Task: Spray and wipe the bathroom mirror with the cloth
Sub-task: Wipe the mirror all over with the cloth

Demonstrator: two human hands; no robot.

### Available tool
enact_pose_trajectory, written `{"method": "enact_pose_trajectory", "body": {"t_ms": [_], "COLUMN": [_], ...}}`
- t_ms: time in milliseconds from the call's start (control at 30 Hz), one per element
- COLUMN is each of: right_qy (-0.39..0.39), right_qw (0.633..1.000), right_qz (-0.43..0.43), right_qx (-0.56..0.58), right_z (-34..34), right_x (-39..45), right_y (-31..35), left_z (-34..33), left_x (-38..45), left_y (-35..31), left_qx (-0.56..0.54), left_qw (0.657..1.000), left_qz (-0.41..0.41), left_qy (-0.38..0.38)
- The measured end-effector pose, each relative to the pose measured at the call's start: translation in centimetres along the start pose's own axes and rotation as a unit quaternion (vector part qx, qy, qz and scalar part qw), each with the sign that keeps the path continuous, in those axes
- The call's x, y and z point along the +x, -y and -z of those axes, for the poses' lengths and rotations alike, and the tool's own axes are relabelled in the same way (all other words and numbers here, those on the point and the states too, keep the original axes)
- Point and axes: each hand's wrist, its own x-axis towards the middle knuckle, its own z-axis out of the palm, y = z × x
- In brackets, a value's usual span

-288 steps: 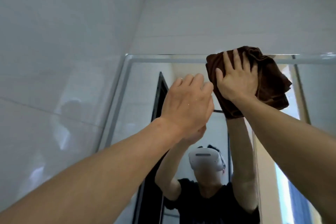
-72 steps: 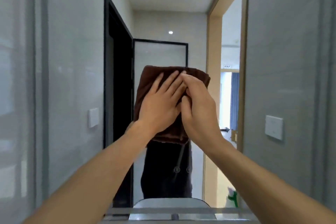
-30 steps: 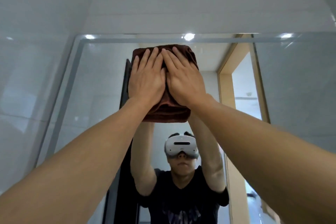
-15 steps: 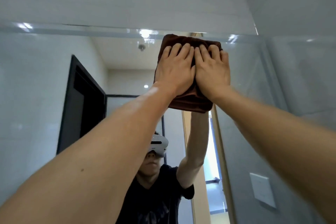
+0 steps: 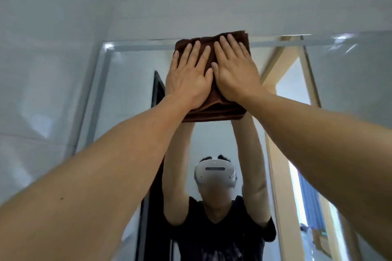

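Brown folded microfibre cloth (image 5: 214, 110) is pinned flat against the top edge of the frameless wall mirror (image 5: 131, 95); the left hand (image 5: 189, 79) has its fingers straight and slightly spread on it. The right hand (image 5: 234, 74) sits just beside it, fingers flat too, thumbs nearly touching. Grey glossy wall tiles (image 5: 48, 48) surround the glass.

Most of the brown cloth (image 5: 214, 110) is covered by the left hand (image 5: 189, 79) and the right hand (image 5: 235, 72) lying flat on it, so only its top edge, a sliver between the hands and its lower folds show. The mirror (image 5: 127, 95) is cut off by the right and bottom edges, and both forearms run out of the picture. Small things reflected at the lower right are too blurred to tell.
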Motion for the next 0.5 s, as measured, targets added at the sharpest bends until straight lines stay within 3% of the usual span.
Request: {"method": "enact_pose_trajectory", "body": {"t_ms": [133,267,500], "right_qy": [-0.021,-0.005,0.012], "right_qw": [0.996,0.99,0.99], "right_qz": [0.082,0.134,0.132], "right_qx": [0.012,0.035,0.056], "right_z": [-1.4,-3.0,-3.4], "right_x": [3.4,5.4,6.3], "right_y": [10.9,18.7,19.2], "left_z": [1.2,2.0,2.3], "left_x": [-3.0,-5.6,-5.6], "left_y": [10.9,17.8,18.5], "left_qx": [0.029,0.03,0.05], "left_qw": [0.998,0.993,0.99], "left_qz": [0.061,0.114,0.129], "left_qy": [-0.002,-0.003,0.002]}}
